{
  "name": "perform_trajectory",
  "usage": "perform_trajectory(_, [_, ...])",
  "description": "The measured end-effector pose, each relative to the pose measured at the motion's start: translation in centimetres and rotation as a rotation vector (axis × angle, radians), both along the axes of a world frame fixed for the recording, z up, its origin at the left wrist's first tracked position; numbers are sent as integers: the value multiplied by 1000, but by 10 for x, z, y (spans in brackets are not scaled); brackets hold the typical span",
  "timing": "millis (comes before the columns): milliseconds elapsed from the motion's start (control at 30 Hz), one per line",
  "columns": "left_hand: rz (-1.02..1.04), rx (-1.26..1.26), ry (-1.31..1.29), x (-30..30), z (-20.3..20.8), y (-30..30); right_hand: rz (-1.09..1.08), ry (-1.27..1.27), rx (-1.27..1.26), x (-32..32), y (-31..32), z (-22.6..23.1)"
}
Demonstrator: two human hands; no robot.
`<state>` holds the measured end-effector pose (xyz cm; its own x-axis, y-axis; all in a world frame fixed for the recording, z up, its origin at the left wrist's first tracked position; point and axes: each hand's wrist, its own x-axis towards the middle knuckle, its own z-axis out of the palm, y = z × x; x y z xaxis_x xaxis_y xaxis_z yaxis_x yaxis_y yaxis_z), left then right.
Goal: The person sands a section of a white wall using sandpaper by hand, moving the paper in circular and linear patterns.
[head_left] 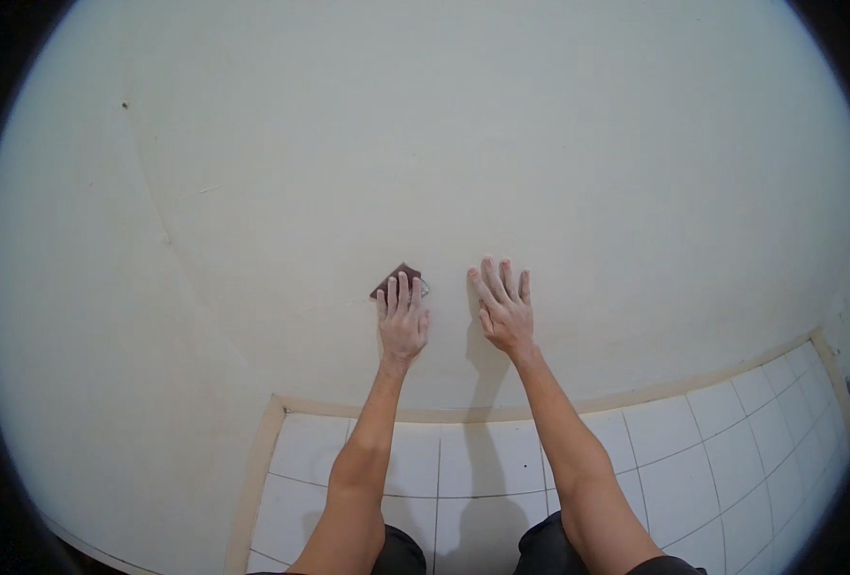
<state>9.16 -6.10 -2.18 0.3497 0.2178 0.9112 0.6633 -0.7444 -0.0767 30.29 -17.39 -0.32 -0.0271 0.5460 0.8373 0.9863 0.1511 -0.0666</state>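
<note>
Cream wall [444,144] above white tiled floor [693,460]. Left hand [403,321] presses a dark sandpaper piece [398,278] flat against the wall, fingers extended. Right hand [504,309] rests open-palmed on the wall beside it, holding nothing.

A pale cream wall [463,144] carries the work: a small dark brown sanding sheet [398,279] lies flat against it, pressed there by the left hand [403,321]. The right hand [503,309] rests open-palmed just beside, touching the wall. Below, a white tiled floor [693,460] meets it.
</note>
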Motion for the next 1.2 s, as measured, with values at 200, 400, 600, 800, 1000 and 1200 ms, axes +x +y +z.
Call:
perform_trajectory(200, [-53,-134,-57,28,126,-39,-82,-48,12,7,-4,-9])
perform_trajectory(400, [-21,-75,-183,19,87,-28,-39,-25,23,4,0,-3])
perform_trajectory(600, [-14,-19,-60,-1,-36,-2,-18,-28,8,-5,5,-2])
perform_trajectory(800, [-48,-41,-209,38,162,-25,-58,-40,36,8,10,-17])
perform_trajectory(1000, [36,-8,-319,35,144,-21,-90,-85,58,6,7,-12])
perform_trajectory(1200, [103,-156,-325,3,-39,-5,-39,-35,18,-2,3,-10])
